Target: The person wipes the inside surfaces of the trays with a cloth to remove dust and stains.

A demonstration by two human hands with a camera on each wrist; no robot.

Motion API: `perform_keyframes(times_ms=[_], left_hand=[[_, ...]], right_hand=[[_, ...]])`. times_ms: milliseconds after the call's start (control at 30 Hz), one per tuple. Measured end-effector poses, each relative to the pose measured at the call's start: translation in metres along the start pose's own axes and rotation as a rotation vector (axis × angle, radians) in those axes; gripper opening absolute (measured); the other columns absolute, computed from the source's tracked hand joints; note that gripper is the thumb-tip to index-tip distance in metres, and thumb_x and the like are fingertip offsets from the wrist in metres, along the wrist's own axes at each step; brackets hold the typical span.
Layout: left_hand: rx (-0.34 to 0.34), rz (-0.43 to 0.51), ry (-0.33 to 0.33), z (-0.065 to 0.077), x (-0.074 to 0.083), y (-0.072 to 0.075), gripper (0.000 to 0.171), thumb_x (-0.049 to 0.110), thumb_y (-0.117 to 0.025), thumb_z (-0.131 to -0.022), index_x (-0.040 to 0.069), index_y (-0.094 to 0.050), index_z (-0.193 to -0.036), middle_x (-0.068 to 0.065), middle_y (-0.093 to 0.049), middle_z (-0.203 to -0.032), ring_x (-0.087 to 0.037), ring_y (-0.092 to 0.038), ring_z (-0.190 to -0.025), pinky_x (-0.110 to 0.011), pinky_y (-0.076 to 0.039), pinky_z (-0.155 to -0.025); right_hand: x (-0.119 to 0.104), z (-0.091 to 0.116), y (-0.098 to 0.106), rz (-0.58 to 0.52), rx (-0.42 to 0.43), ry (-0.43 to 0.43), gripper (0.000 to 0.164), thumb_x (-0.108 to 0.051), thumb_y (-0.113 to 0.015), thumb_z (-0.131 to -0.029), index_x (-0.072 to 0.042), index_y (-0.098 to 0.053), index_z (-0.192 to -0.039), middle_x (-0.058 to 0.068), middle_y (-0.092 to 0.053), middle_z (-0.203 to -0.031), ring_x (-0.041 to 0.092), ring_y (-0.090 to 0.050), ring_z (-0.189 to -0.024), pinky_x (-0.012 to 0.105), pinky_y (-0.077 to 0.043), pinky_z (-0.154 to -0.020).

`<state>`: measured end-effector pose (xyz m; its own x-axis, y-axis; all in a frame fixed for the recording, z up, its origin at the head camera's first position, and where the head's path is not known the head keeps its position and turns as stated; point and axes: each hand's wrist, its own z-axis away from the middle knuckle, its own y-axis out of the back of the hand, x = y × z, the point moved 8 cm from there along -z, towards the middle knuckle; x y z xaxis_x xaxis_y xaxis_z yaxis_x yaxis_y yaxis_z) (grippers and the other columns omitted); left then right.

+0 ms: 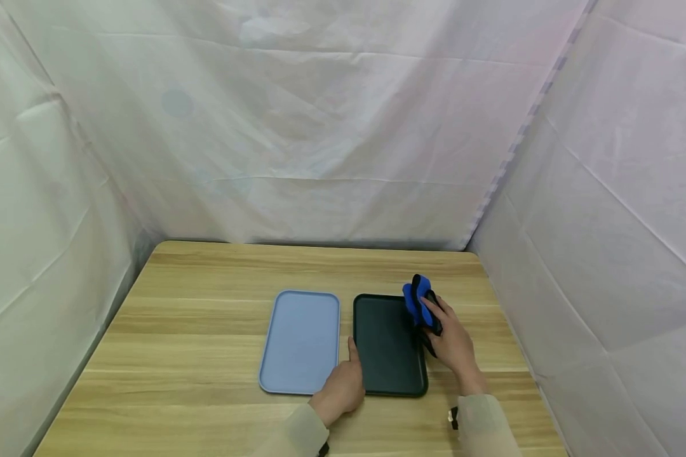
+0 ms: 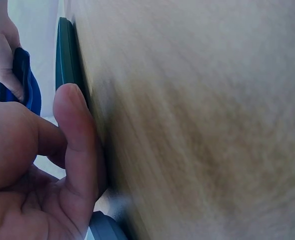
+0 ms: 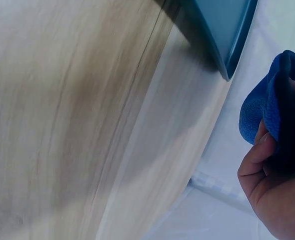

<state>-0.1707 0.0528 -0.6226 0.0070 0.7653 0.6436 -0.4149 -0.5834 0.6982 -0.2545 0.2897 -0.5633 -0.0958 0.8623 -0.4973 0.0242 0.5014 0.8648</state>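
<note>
In the head view my right hand grips a crumpled blue cloth with black edging, at the upper right part of a dark green tray. The right wrist view shows the fingers bunched around the cloth, beside a tray corner. My left hand lies at the dark tray's lower left edge, one finger straight along that side. In the left wrist view this hand has one finger extended low over the table; contact with the tray is partly hidden.
A light blue tray lies flat to the left of the dark one, a narrow gap between them. Both rest on a wood-grain table. White sheets hang behind the table and along both sides.
</note>
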Motion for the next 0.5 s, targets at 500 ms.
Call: perform_keyframes(times_ms=[500], left_hand=[[0.000,0.012,-0.003,0.001,0.000,0.001,0.100,-0.002,-0.069,-0.090,-0.006,-0.001,-0.163,-0.001,-0.052,-0.050,-0.013,-0.041,-0.038,-0.030,-0.034,-0.040]], right_hand=[[0.036,0.002,0.002,0.077,-0.027,-0.122,0.074,-0.013,-0.071,-0.096,-0.029,-0.040,-0.161,0.020,-0.029,-0.168,0.052,-0.056,-0.130,0.063,-0.053,-0.085]])
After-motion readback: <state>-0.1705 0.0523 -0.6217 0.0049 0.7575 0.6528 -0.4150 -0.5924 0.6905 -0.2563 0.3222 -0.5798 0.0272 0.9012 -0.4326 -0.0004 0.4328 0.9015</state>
